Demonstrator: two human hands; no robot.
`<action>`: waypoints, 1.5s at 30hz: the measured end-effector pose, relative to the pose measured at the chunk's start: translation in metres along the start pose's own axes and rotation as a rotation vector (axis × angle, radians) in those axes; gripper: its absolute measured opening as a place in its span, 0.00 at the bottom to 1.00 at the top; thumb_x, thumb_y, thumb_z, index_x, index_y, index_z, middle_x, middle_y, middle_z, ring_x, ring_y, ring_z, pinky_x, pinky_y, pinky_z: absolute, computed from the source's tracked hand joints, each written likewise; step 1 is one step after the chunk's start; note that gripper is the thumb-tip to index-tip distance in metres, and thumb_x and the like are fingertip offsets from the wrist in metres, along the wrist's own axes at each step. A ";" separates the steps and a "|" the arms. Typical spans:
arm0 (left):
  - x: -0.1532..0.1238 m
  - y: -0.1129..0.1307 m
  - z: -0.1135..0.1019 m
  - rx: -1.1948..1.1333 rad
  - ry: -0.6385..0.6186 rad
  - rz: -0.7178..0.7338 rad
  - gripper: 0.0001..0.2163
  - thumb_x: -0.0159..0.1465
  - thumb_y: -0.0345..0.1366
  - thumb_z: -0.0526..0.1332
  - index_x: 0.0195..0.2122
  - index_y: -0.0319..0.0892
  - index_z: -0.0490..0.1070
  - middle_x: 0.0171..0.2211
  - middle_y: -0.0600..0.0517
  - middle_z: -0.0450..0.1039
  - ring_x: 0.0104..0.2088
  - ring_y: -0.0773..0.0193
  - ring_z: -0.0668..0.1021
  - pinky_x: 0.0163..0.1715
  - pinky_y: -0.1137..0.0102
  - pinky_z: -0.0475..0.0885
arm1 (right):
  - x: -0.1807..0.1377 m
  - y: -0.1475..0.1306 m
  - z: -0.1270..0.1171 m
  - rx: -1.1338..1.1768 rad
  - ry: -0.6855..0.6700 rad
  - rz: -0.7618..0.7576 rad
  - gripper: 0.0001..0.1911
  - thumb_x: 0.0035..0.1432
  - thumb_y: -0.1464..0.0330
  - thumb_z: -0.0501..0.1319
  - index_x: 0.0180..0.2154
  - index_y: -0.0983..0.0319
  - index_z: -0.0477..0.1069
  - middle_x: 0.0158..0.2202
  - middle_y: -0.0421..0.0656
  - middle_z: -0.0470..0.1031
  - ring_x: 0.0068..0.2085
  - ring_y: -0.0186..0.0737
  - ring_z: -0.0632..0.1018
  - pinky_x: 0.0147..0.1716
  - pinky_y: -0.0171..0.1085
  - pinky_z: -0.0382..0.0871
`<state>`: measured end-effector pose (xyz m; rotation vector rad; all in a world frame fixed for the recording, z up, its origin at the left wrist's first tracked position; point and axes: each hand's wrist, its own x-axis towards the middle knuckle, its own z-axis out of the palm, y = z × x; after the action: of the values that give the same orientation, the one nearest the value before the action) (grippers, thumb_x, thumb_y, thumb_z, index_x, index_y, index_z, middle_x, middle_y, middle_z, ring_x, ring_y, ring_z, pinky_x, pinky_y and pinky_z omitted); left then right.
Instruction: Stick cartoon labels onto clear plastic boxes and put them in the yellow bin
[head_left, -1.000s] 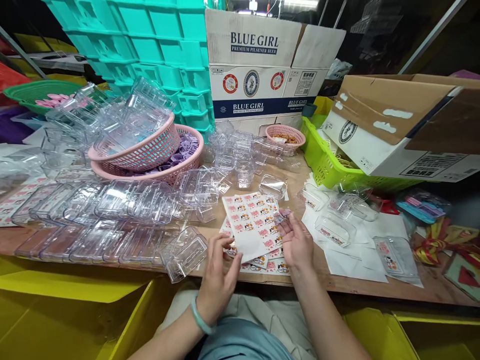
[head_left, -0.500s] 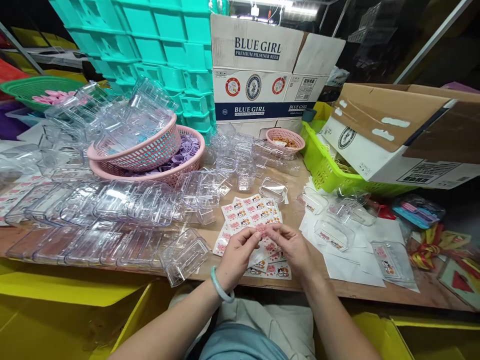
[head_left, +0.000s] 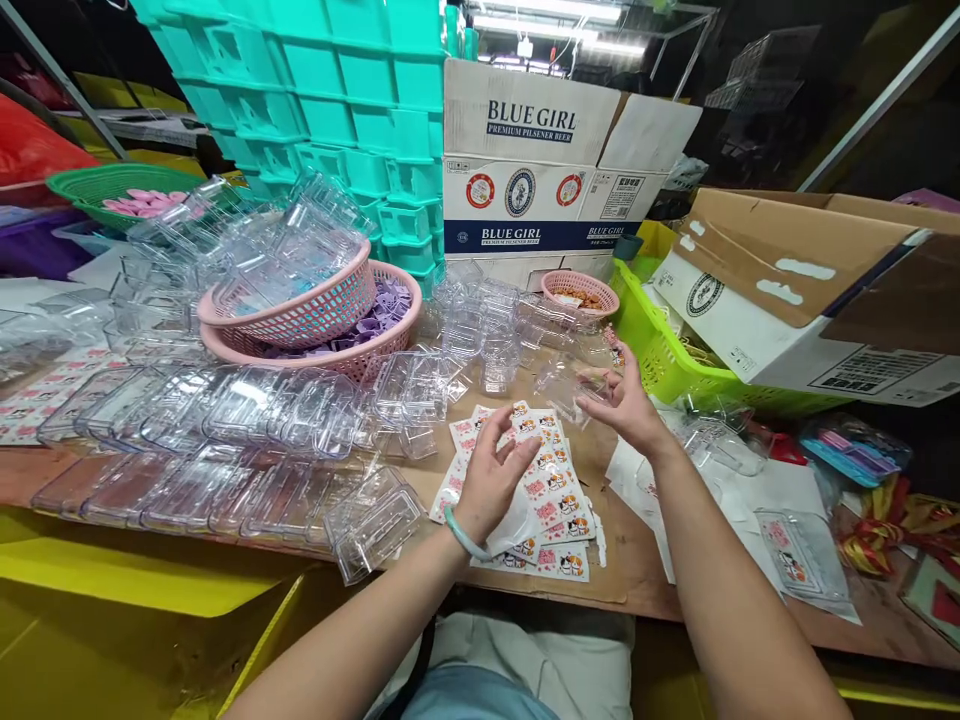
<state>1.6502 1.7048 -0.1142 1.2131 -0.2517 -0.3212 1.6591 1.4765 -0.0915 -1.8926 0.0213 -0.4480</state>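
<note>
Head view: one clear case (head_left: 556, 385) is seen just beyond the sticker sheets (head_left: 553, 470), at the right hand's (head_left: 634, 410) thumb and fingers.
Right-hand grip: thumb and fingers are spread around the case's near edge; whether it is clamped or only touched cannot be told (clear plastic, some blur).
Cat sticker (head_left: 617, 354): seen upright by the right index fingertip; presumably carried there so that thumb and other fingers are left usable.
Left hand (head_left: 491, 480): thumb and index are held apart over the sheets, nothing seen between them; contact with the paper cannot be told.
Sticker sheets: stacked askew in front of the lap, between both hands, likely so that either can be served.
Case rows (head_left: 255, 400): leaned and overlapped at the left, probably to save table and leave edges graspable.
White papers (head_left: 757, 480): spread at the right, with clear cases laid on them, apparently kept off the wood.
Pink baskets (head_left: 352, 360): stacked, upper one tilted on the lower; cases are held above, purple parts (head_left: 390, 305) below.
Green basket (head_left: 656, 355): a carton (head_left: 810, 335) is rested aslant on it, perhaps for lack of space.
Turquoise crates (head_left: 352, 110): stacked behind, beside an upright carton, likely parked beyond the working area.
</note>
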 end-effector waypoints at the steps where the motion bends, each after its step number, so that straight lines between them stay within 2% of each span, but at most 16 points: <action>1: 0.004 0.005 0.001 -0.004 -0.013 0.020 0.28 0.57 0.42 0.66 0.59 0.50 0.61 0.63 0.47 0.56 0.63 0.56 0.60 0.58 0.64 0.61 | -0.008 -0.010 -0.001 0.073 -0.072 0.040 0.58 0.42 0.61 0.72 0.65 0.55 0.37 0.42 0.44 0.74 0.50 0.44 0.75 0.55 0.51 0.64; 3: 0.010 0.013 0.003 -0.011 -0.095 0.005 0.33 0.55 0.40 0.67 0.61 0.50 0.57 0.64 0.47 0.55 0.63 0.55 0.59 0.58 0.63 0.60 | -0.025 -0.025 0.000 0.177 -0.197 0.118 0.57 0.42 0.60 0.71 0.65 0.55 0.38 0.42 0.44 0.75 0.50 0.45 0.75 0.53 0.51 0.65; 5: 0.013 0.013 0.002 -0.036 -0.222 -0.084 0.35 0.54 0.38 0.68 0.62 0.47 0.56 0.60 0.43 0.61 0.59 0.53 0.65 0.56 0.61 0.63 | -0.038 -0.030 0.003 0.253 -0.245 0.184 0.54 0.44 0.57 0.70 0.65 0.55 0.41 0.42 0.45 0.76 0.46 0.45 0.77 0.51 0.51 0.67; 8: 0.012 0.001 -0.004 -0.044 -0.256 -0.140 0.33 0.56 0.39 0.67 0.61 0.43 0.56 0.52 0.41 0.69 0.53 0.53 0.71 0.53 0.58 0.66 | -0.048 -0.018 0.005 0.321 -0.090 0.193 0.47 0.49 0.55 0.65 0.64 0.52 0.43 0.44 0.45 0.76 0.44 0.44 0.78 0.51 0.52 0.68; 10: 0.009 -0.010 -0.008 0.077 -0.151 -0.013 0.32 0.56 0.39 0.67 0.61 0.44 0.57 0.54 0.42 0.67 0.57 0.53 0.68 0.57 0.57 0.62 | -0.049 -0.007 0.005 0.296 0.054 0.155 0.48 0.48 0.56 0.66 0.64 0.52 0.42 0.45 0.45 0.75 0.47 0.44 0.76 0.53 0.51 0.66; 12: 0.004 -0.014 -0.010 0.292 -0.055 0.168 0.32 0.53 0.38 0.69 0.58 0.47 0.62 0.59 0.43 0.62 0.63 0.50 0.59 0.62 0.55 0.51 | -0.050 -0.002 0.006 0.257 0.089 0.137 0.52 0.46 0.59 0.69 0.64 0.54 0.39 0.45 0.46 0.75 0.51 0.44 0.75 0.54 0.50 0.65; 15: -0.004 -0.005 -0.008 0.524 -0.028 0.367 0.34 0.50 0.38 0.71 0.59 0.49 0.62 0.66 0.46 0.51 0.68 0.48 0.44 0.64 0.52 0.40 | -0.058 -0.010 0.009 0.234 -0.064 0.106 0.54 0.46 0.61 0.69 0.65 0.54 0.37 0.45 0.46 0.74 0.51 0.45 0.75 0.54 0.51 0.65; 17: -0.009 0.008 -0.005 0.473 -0.100 0.376 0.33 0.55 0.40 0.68 0.62 0.51 0.58 0.67 0.48 0.48 0.67 0.49 0.47 0.64 0.53 0.43 | -0.065 -0.022 0.009 0.195 -0.207 0.070 0.53 0.47 0.62 0.69 0.65 0.53 0.38 0.46 0.46 0.73 0.52 0.45 0.74 0.55 0.52 0.64; 20: -0.013 0.023 -0.004 0.220 -0.341 0.149 0.27 0.60 0.41 0.63 0.61 0.49 0.60 0.62 0.47 0.59 0.62 0.52 0.61 0.61 0.57 0.55 | -0.072 -0.035 0.007 0.129 -0.378 0.053 0.52 0.48 0.63 0.69 0.65 0.53 0.40 0.47 0.46 0.72 0.52 0.44 0.73 0.57 0.52 0.61; 22: -0.017 0.025 -0.006 0.050 -0.401 -0.033 0.24 0.59 0.41 0.64 0.56 0.46 0.66 0.56 0.46 0.68 0.57 0.54 0.68 0.58 0.59 0.60 | -0.075 -0.038 0.007 0.110 -0.383 0.068 0.52 0.46 0.62 0.71 0.65 0.52 0.43 0.50 0.47 0.71 0.53 0.44 0.72 0.56 0.51 0.62; 25: -0.031 0.017 -0.013 -0.169 -0.277 -0.299 0.21 0.57 0.41 0.67 0.52 0.45 0.71 0.50 0.48 0.72 0.51 0.58 0.73 0.56 0.62 0.63 | -0.083 -0.042 0.014 0.089 -0.022 0.062 0.37 0.46 0.58 0.70 0.57 0.52 0.62 0.53 0.46 0.70 0.53 0.45 0.71 0.54 0.48 0.65; 27: -0.043 0.007 -0.018 -0.268 -0.181 -0.450 0.20 0.56 0.40 0.68 0.50 0.45 0.72 0.48 0.49 0.72 0.48 0.62 0.75 0.56 0.64 0.63 | -0.095 -0.047 0.024 0.080 0.297 0.063 0.19 0.50 0.58 0.68 0.43 0.56 0.73 0.44 0.43 0.75 0.46 0.42 0.75 0.49 0.44 0.69; 29: -0.053 -0.003 -0.021 -0.322 -0.103 -0.533 0.20 0.55 0.39 0.69 0.48 0.43 0.72 0.45 0.49 0.73 0.45 0.64 0.75 0.55 0.65 0.63 | -0.113 -0.055 0.037 0.092 0.395 0.131 0.11 0.52 0.59 0.66 0.33 0.59 0.75 0.31 0.40 0.76 0.35 0.37 0.76 0.40 0.38 0.72; 32: -0.059 -0.012 -0.023 -0.389 -0.042 -0.585 0.19 0.56 0.39 0.68 0.48 0.41 0.72 0.42 0.47 0.74 0.44 0.64 0.76 0.54 0.65 0.64 | -0.139 -0.060 0.057 0.146 0.245 0.313 0.11 0.51 0.59 0.67 0.31 0.60 0.76 0.23 0.39 0.74 0.25 0.33 0.73 0.27 0.32 0.69; 35: -0.058 -0.014 -0.023 -0.414 -0.030 -0.597 0.19 0.56 0.37 0.68 0.48 0.40 0.72 0.41 0.47 0.75 0.42 0.65 0.76 0.54 0.66 0.64 | -0.153 -0.057 0.068 0.179 0.203 0.441 0.13 0.50 0.58 0.68 0.32 0.61 0.77 0.21 0.39 0.75 0.23 0.31 0.71 0.24 0.30 0.67; 45: -0.057 -0.015 -0.022 -0.419 -0.037 -0.614 0.19 0.56 0.36 0.68 0.48 0.40 0.73 0.38 0.49 0.74 0.37 0.70 0.75 0.45 0.73 0.67 | -0.155 -0.059 0.074 0.016 0.105 0.423 0.14 0.52 0.58 0.65 0.31 0.63 0.77 0.21 0.40 0.74 0.24 0.34 0.73 0.27 0.32 0.67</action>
<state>1.6033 1.7410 -0.1369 0.8437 0.1631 -0.8842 1.5273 1.6002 -0.1054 -1.7849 0.4769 -0.2544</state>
